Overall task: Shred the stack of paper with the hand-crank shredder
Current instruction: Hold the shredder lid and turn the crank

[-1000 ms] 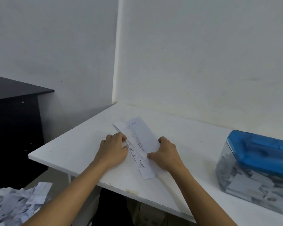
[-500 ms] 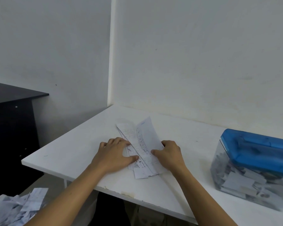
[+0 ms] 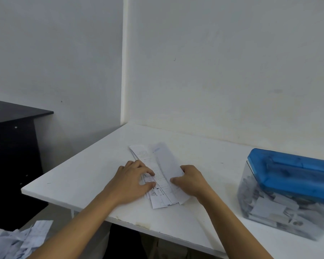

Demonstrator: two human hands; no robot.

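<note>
Status as I read it from the head view:

1. Stack of paper [image 3: 158,171]: a sheaf of long, narrow printed strips lies flat on the white table [image 3: 86,176], near its front edge. The strips are fanned slightly and run diagonally, away from me and to the left. The top strip is offset to the right of those under it.

2. Left hand [image 3: 132,182]: palm down on the left side of the stack. The index finger and thumb are stretched out and press on the printed strips. The fingers are not wrapped round anything.

3. Right hand [image 3: 193,182]: placed at the right edge of the stack. The thumb lies on top of the upper strip and the fingers are curled at its right edge, so this hand grips the stack from the side. I cannot tell how many strips are inside the grip.

4. Hand-crank shredder [image 3: 288,186]: a clear bin with a blue lid stands on the right side of the table, well apart from the stack and from both hands. Cut pieces of paper show through the clear wall. The frame edge cuts off its right end.

5. Surroundings: a black cabinet [image 3: 11,146] stands left of the table, against the wall. A loose heap of paper scraps [image 3: 17,242] lies low in the bottom-left corner, beside my left forearm
</note>
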